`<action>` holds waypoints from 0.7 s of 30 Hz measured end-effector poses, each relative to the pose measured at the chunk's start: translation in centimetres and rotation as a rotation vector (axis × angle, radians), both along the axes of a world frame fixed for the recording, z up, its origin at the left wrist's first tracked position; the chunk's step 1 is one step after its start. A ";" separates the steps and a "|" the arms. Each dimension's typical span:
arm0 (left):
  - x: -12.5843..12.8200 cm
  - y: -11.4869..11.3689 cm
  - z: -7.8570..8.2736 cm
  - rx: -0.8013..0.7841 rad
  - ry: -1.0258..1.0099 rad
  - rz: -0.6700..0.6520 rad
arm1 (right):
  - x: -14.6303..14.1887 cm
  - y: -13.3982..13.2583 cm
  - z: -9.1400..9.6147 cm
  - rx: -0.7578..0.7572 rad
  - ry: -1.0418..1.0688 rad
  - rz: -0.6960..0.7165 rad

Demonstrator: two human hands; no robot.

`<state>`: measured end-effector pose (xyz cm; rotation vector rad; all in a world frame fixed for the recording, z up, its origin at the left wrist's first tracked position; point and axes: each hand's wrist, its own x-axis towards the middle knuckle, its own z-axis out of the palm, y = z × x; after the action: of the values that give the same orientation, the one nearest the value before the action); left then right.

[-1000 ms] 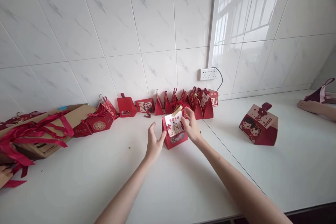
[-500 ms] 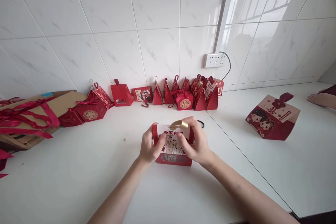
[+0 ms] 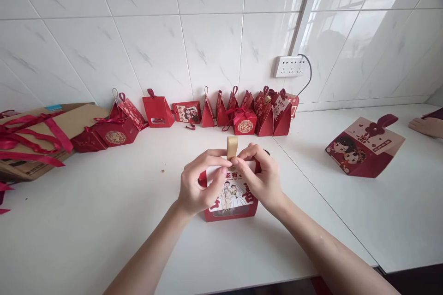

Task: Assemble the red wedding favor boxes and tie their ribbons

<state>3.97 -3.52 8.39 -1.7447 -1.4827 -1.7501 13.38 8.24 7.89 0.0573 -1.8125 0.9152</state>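
Bare left hand point(image 3: 195, 185) and bare right hand point(image 3: 267, 180), with slim uncovered forearms point(image 3: 154, 244) tapering toward them

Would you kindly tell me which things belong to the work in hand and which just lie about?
In hand:
wedding-couple gift box
its gold ribbon loop
left hand and right hand, at its base

Apparently lying about:
cartoon-couple gift box at right
red gift boxes along the wall
cardboard box with red ribbons

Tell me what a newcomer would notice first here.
Likely the couple-print box at the centre, its gold loop upright where the left hand and right hand grip the top. Then the cartoon-faced box on the right, and the row of red boxes along the tiled wall.
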 end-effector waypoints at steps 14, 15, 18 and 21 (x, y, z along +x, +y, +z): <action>-0.2 -0.1 0.0 0.004 0.059 0.126 | -0.1 0.2 -0.6 0.195 0.146 0.033; -0.2 -0.1 -0.1 0.007 0.061 0.128 | -0.1 0.2 -0.7 0.226 0.157 0.022; -0.3 0.0 -0.1 0.004 0.064 0.132 | -0.2 0.3 -0.8 0.276 0.150 -0.004; -0.4 0.0 -0.2 0.009 0.064 0.134 | -0.3 0.4 -1.0 0.288 0.156 -0.004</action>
<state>3.60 -3.55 8.20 -1.6401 -1.5246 -1.6172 13.09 8.63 6.93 0.2984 -1.7847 0.6231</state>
